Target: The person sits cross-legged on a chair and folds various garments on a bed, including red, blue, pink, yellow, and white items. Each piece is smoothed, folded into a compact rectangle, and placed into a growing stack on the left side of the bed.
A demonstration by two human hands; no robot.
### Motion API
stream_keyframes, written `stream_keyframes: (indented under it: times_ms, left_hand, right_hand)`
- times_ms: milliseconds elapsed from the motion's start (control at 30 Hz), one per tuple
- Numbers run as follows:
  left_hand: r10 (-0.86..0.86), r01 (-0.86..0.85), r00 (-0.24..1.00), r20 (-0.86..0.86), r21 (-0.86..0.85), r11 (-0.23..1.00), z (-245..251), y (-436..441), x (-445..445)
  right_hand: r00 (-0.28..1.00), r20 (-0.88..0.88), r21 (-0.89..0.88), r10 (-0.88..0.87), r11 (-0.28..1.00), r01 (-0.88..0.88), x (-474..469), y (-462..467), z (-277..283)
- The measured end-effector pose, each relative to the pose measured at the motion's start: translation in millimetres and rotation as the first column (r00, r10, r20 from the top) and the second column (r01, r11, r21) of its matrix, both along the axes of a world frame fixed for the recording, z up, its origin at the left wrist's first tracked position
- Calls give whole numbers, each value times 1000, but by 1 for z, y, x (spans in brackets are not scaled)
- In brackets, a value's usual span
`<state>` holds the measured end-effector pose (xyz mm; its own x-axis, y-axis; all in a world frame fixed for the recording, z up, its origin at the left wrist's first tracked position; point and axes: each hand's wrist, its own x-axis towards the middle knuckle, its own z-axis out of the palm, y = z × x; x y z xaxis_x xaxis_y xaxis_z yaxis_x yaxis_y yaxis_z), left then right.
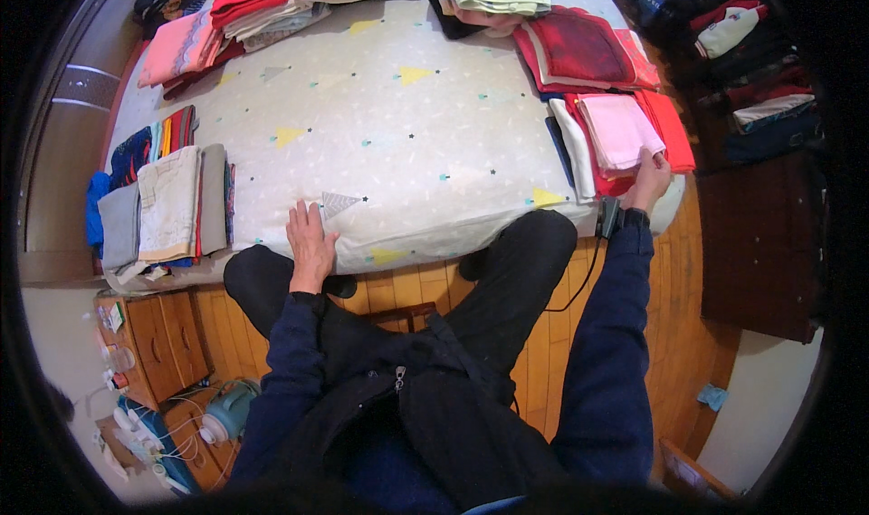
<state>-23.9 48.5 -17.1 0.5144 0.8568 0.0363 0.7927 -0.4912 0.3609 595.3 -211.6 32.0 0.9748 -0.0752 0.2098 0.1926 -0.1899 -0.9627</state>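
Observation:
My right hand (650,179) is at the near corner of a folded pink cloth (619,129), its fingertips closed on the edge. That cloth lies on top of folded red cloths (669,131), beside a folded white cloth (572,150) at the bed's right end. Palm down, my left hand (311,243) rests on the patterned bedsheet (407,155) near the front edge, fingers spread and holding nothing. To its left stands a group of folded clothes, with a cream garment (168,203) and a grey one (119,226) in front.
Folded dark red fabric (584,46) and more piles, including a salmon towel (180,50), line the bed's far side. A wooden nightstand (156,345) and a teal jug (231,406) are at lower left. A dark wooden cabinet (757,243) stands right. A black cable (590,274) hangs by my right wrist.

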Motion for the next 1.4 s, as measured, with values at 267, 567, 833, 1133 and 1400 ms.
stream_keyframes:
  times_ms: [267, 567, 833, 1133, 1400]
  left_hand:
    - [10, -10, 1000, 17, -6, 1000, -6, 1, -6]
    - [61, 6, 937, 344, -190, 982, 13, -2, 10]
    - [769, 331, 362, 528, -843, 423, 32, -5, 22]
    - [726, 501, 327, 605, -762, 409, -7, -1, -2]
    - [658, 641, 289, 695, -651, 406, -2, -2, 2]
  right_hand:
    - [980, -59, 242, 189, 955, -170, -28, 32, 26]
    - [764, 33, 513, 645, 645, -566, -203, 136, 98]
    - [459, -384, 423, 801, 595, -683, -379, 154, 27]
    - [336, -456, 96, 824, 421, -902, -396, 148, -3]
    - [342, -135, -506, 930, 231, -831, -427, 192, -46]
